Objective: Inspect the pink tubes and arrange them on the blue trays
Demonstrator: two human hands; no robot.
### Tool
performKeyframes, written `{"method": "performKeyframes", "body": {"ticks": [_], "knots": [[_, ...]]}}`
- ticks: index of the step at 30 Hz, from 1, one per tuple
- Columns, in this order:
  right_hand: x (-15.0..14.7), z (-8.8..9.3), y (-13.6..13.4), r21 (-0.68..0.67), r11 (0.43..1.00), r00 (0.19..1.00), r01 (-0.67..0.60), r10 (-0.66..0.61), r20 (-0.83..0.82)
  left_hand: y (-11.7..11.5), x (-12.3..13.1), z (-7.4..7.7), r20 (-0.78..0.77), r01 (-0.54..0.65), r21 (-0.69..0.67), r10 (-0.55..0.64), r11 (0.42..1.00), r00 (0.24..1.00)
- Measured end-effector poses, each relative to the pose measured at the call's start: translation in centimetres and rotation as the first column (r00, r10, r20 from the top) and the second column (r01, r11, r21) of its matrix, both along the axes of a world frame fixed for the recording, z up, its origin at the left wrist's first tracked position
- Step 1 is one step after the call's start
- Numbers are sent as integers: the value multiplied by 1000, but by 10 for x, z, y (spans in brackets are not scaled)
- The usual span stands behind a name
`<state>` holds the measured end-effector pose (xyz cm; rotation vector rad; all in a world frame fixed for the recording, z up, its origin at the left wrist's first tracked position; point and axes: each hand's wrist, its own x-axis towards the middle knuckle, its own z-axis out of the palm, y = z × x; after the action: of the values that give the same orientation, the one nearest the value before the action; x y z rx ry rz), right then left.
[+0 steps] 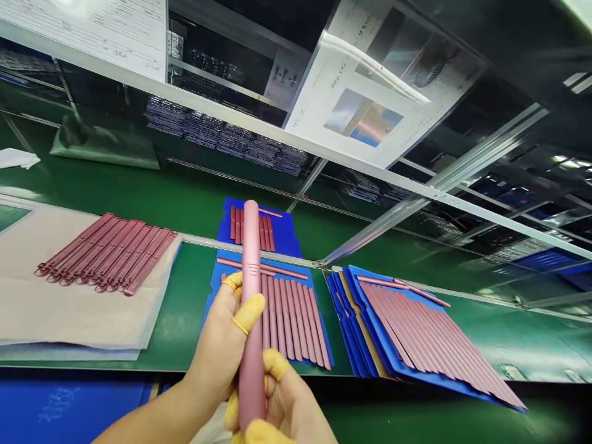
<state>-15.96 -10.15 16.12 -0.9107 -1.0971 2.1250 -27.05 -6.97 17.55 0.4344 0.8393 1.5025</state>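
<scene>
A long pink metal bar (251,271) stands nearly upright in front of me, held by both hands. My left hand (226,345), with yellow finger cots on the fingertips, pinches it at mid-length. My right hand (282,401), also in yellow cots, wraps round its lower end. Behind the bar a blue tray (213,271) carries a row of matching pink bars (291,320) laid side by side.
At left, more pink bars (106,253) lie on a grey-white sheet (69,314). At right, a stack of blue trays (365,333) holds pink bars (430,339). A farther blue tray (282,231) sits on the green belt (152,197). Documents (370,86) hang overhead.
</scene>
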Motion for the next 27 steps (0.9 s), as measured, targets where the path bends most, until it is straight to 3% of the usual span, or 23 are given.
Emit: {"method": "performKeyframes", "body": {"ticks": [4, 7, 13, 18, 22, 27], "knots": [[15, -11, 12, 83, 995, 998, -61, 59, 31, -1, 25, -2, -228, -192, 62, 202, 979, 953], [32, -10, 22, 158, 986, 998, -60, 56, 33, 1, 42, 2, -350, -260, 87, 274, 962, 896], [57, -1, 39, 142, 968, 978, -209, 210, 4, 13, 62, 5, -356, -304, 63, 306, 950, 883], [59, -18, 48, 163, 981, 995, -104, 102, 24, 21, 74, -3, -455, -385, 11, 347, 923, 820], [67, -23, 57, 104, 983, 986, -153, 158, -43, 28, 79, -10, -365, -316, -60, 274, 947, 890], [77, -18, 57, 157, 977, 981, -147, 124, 152, 33, 85, -17, -346, -289, -45, 257, 956, 903]]}}
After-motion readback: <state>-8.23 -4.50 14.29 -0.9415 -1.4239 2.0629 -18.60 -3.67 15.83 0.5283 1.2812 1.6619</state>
